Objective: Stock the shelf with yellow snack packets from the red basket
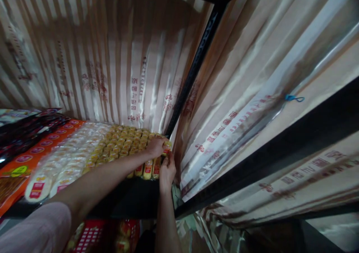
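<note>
At the right end of the shelf, my left hand (156,147) reaches over rows of yellow snack packs (123,142) and is closed on one small yellow snack pack with a red label (167,146). My right hand (167,167) comes up from below, its fingers closed at the lower side of that same pack. Beneath my left hand, more yellow packs with red labels (148,168) stand along the shelf's front edge. Exactly what is inside the wrappers cannot be made out.
Left of the yellow packs are clear-wrapped white packs (63,163), orange bags (36,152) and dark packages (25,135). A black shelf post (193,69) rises beside my hands. Printed pleated sheeting (112,58) hangs behind. Below sits a red basket (89,236).
</note>
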